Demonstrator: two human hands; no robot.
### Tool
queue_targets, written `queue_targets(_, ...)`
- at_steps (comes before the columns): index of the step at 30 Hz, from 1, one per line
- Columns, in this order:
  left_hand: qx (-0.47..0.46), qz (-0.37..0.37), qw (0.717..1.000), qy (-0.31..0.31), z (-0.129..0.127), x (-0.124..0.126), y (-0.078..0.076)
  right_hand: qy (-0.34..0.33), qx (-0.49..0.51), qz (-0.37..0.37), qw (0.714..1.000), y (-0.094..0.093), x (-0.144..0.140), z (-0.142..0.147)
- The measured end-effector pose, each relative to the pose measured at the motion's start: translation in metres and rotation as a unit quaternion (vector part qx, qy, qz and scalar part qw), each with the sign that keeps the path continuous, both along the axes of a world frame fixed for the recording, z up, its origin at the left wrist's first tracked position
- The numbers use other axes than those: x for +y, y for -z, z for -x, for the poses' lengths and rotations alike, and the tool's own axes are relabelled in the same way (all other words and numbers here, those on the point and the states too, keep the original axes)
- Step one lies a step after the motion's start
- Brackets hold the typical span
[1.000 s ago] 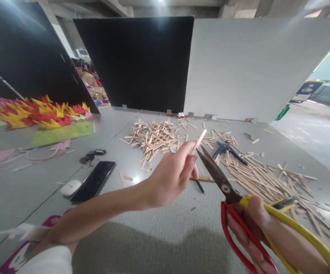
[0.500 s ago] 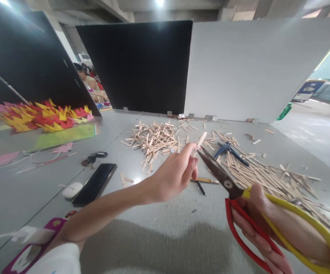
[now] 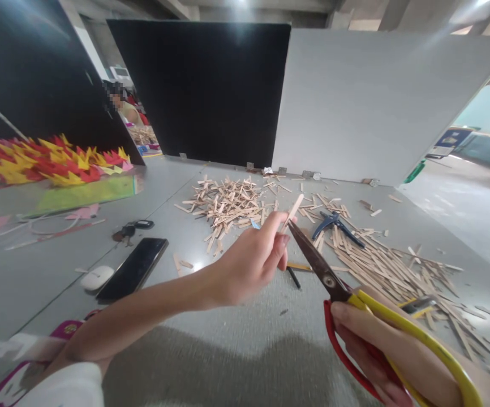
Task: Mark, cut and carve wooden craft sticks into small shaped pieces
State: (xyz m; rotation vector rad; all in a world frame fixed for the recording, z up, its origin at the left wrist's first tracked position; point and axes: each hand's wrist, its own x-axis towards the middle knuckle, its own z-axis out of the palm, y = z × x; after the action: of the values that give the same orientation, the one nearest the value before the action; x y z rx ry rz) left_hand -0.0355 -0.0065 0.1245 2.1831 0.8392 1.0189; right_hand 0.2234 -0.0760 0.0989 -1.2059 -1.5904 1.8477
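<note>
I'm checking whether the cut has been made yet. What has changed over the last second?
Little. The scissors in the right hand have closed: the blades, slightly apart a second ago, now look shut, tip against the wooden stick. The left hand still pinches the stick upright; it looks uncut. The stick piles, phone and blue pliers lie as before.

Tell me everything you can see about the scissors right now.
The scissors have dark metal blades joined at a round pivot screw and large loop handles, one red, one yellow, seemingly plastic-coated. The right hand grips them with fingers through the loops. The blades look closed or nearly so and point up and to the left, held above the grey floor. Their tip meets the thin wooden stick pinched in the left hand, just above the fingertips. The far ends of the handles run out of view.
</note>
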Motion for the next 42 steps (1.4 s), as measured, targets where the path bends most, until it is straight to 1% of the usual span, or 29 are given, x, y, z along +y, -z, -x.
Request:
queue_targets(2,0.007,-0.015,1.0,0.006,0.002,0.003,0.0,-0.001,-0.024,-0.016,1.0,-0.004,0.003,0.002)
queue_targets(6,0.031,-0.042,0.999,-0.007,0.006,0.01,-0.002,-0.016,-0.044,-0.053,0.998,-0.016,0.009,0.008)
queue_targets(9,0.047,-0.043,0.998,0.0,0.011,0.011,-0.006,-0.024,-0.045,-0.06,0.997,-0.021,0.01,0.01)
queue_targets(12,0.063,-0.049,0.997,0.007,0.015,0.012,-0.008,-0.027,-0.042,-0.063,0.997,-0.021,0.008,0.009)
queue_targets(18,0.085,-0.111,0.99,-0.002,0.018,0.015,-0.006,-0.018,-0.06,-0.048,0.997,-0.02,0.006,0.009)
queue_targets(26,0.133,-0.154,0.978,-0.035,0.017,0.018,-0.008,-0.015,-0.043,-0.026,0.999,-0.021,0.009,0.011)
queue_targets(29,0.145,-0.177,0.972,-0.049,0.019,0.023,-0.008,-0.014,-0.033,-0.019,0.999,-0.023,0.013,0.014)
queue_targets(32,0.152,-0.194,0.967,-0.063,0.021,0.029,-0.009,-0.008,-0.024,-0.027,0.999,-0.026,0.016,0.016)
queue_targets(34,0.13,-0.176,0.974,-0.059,0.021,0.03,-0.011,-0.009,-0.017,-0.037,0.999,-0.028,0.018,0.015)
queue_targets(35,0.11,-0.148,0.982,-0.049,0.021,0.03,-0.012,-0.012,-0.015,-0.05,0.999,-0.028,0.019,0.014)
queue_targets(37,0.059,-0.063,0.996,-0.023,0.019,0.027,-0.015,-0.021,-0.014,-0.085,0.996,-0.029,0.019,0.011)
queue_targets(39,0.014,0.014,1.0,0.001,0.017,0.023,-0.017,-0.023,-0.021,-0.106,0.994,-0.03,0.017,0.009)
queue_targets(40,-0.002,0.038,0.999,0.009,0.016,0.02,-0.017,-0.021,-0.024,-0.101,0.994,-0.031,0.015,0.008)
queue_targets(42,-0.021,0.064,0.998,0.017,0.013,0.015,-0.016,-0.015,-0.022,-0.077,0.997,-0.033,0.011,0.009)
